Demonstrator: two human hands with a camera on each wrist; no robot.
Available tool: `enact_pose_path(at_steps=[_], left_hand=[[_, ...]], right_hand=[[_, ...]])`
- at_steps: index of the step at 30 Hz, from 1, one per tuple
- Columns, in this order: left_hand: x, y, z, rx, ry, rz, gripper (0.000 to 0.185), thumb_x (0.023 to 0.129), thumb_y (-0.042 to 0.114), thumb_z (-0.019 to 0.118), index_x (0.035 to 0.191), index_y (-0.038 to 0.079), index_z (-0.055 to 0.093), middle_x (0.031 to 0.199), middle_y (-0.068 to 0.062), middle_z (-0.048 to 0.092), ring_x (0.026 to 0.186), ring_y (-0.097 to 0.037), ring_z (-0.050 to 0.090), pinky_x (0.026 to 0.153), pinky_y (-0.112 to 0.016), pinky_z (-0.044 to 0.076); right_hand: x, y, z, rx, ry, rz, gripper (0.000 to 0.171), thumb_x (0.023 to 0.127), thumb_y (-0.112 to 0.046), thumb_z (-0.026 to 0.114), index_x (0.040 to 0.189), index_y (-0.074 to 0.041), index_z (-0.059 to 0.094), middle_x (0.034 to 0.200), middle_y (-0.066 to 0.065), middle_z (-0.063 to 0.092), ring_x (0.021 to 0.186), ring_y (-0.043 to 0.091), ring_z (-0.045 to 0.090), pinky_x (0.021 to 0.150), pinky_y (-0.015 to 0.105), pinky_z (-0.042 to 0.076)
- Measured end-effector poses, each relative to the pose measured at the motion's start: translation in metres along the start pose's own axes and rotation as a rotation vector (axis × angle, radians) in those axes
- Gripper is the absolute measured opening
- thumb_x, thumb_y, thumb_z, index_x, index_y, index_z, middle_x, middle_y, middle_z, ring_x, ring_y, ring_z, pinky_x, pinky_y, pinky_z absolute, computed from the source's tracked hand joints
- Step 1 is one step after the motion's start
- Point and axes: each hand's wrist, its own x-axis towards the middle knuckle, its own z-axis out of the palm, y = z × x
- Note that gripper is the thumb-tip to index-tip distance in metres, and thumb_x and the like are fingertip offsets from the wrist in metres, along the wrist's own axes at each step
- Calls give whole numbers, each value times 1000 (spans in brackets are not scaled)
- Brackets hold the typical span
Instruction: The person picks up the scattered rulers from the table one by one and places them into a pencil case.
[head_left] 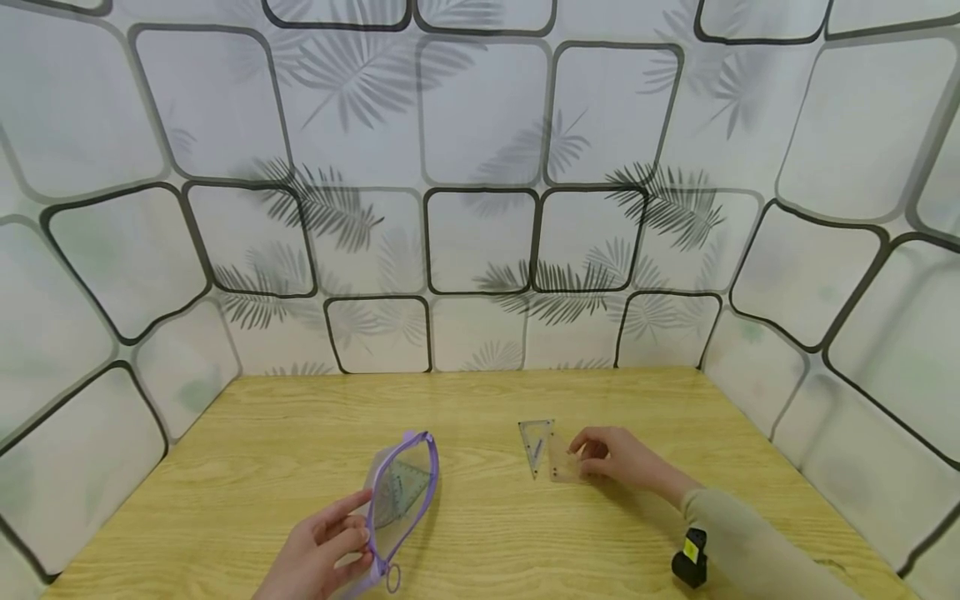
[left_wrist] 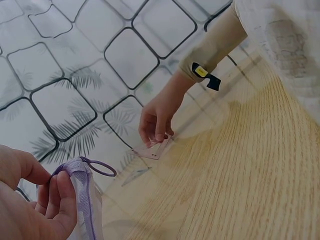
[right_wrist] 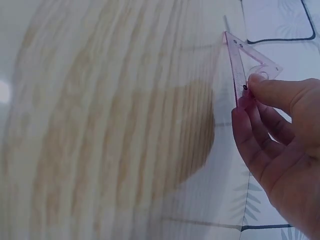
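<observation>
My left hand (head_left: 322, 546) pinches the near side of a zip pouch (head_left: 434, 475) with a purple edge. The pouch is tilted and its mouth gapes; inside, a clear greenish set square (head_left: 408, 487) shows. Between thumb and fingers my right hand (head_left: 611, 458) holds a pink see-through set square (right_wrist: 236, 65) by one side. In the left wrist view this pink set square (left_wrist: 156, 152) hangs from the fingertips, close over the table. Left of it, a second clear set square (head_left: 537, 448) lies flat on the wood.
Light wood-grain table (head_left: 480, 533) carries everything. Patterned white curtain (head_left: 480, 250) walls stand along its back and both sides. A small black device with a yellow label (head_left: 691, 557) is on the right sleeve. A purple pull ring (left_wrist: 102, 168) hangs at the pouch's end.
</observation>
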Motion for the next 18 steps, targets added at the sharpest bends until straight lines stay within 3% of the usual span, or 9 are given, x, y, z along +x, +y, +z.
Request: enact_pose_path(at_steps=[9, 18], left_hand=[[1, 0, -1, -3, -18, 0, 74, 96, 5, 59, 154, -9, 16, 92, 2, 61, 81, -12, 59, 76, -27, 56], [1, 1, -1, -2, -16, -2, 73, 96, 5, 59, 154, -9, 16, 92, 2, 61, 81, -12, 59, 76, -26, 56]], right_hand=[[1, -14, 7, 196, -9, 29, 21, 94, -10, 65, 111, 2, 65, 89, 12, 69, 66, 7, 60, 54, 25, 53], [3, -30, 15, 234, 58, 78, 25, 94, -10, 65, 115, 3, 64, 89, 12, 67, 68, 11, 62, 57, 28, 57]])
